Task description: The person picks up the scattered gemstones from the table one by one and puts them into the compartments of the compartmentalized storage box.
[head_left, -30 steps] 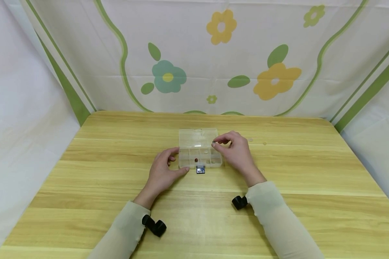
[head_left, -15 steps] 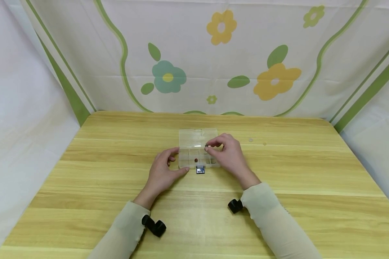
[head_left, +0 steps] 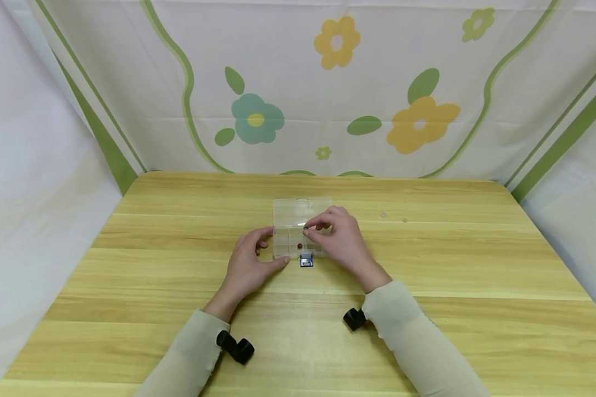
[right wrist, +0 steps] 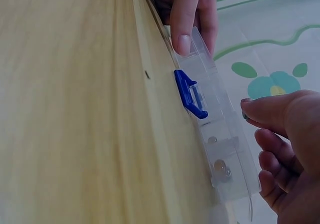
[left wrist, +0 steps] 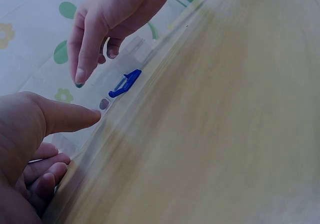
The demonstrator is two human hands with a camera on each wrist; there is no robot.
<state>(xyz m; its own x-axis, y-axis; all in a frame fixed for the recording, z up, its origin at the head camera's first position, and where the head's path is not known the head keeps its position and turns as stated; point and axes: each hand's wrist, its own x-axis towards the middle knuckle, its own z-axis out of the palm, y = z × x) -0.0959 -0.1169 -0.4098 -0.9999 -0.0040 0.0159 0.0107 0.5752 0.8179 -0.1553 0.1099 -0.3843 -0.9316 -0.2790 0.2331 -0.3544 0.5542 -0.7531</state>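
Note:
A clear plastic compartment box point(head_left: 281, 238) lies on the table with its lid point(head_left: 290, 210) laid back and a blue latch point(head_left: 306, 261) at the front. My left hand point(head_left: 248, 262) holds the box's left end between thumb and index finger. Over the middle of the box, my right hand point(head_left: 344, 242) pinches a tiny dark greenish piece point(right wrist: 245, 116) between thumb and index fingertip. One dark red bead point(head_left: 300, 246) sits in a middle front compartment. Clear rounded pieces point(right wrist: 220, 166) show in the right part of the box, which my right hand partly covers in the head view.
Two tiny pale pieces, one whitish point(head_left: 383, 214) and one yellowish point(head_left: 404, 220), lie on the wooden table point(head_left: 452, 264) right of the box. A flowered cloth point(head_left: 298, 88) hangs behind the table's far edge.
My right hand has moved left across the box, from its right side to above the middle, still pinching the small piece. The left hand and the box have stayed in place.

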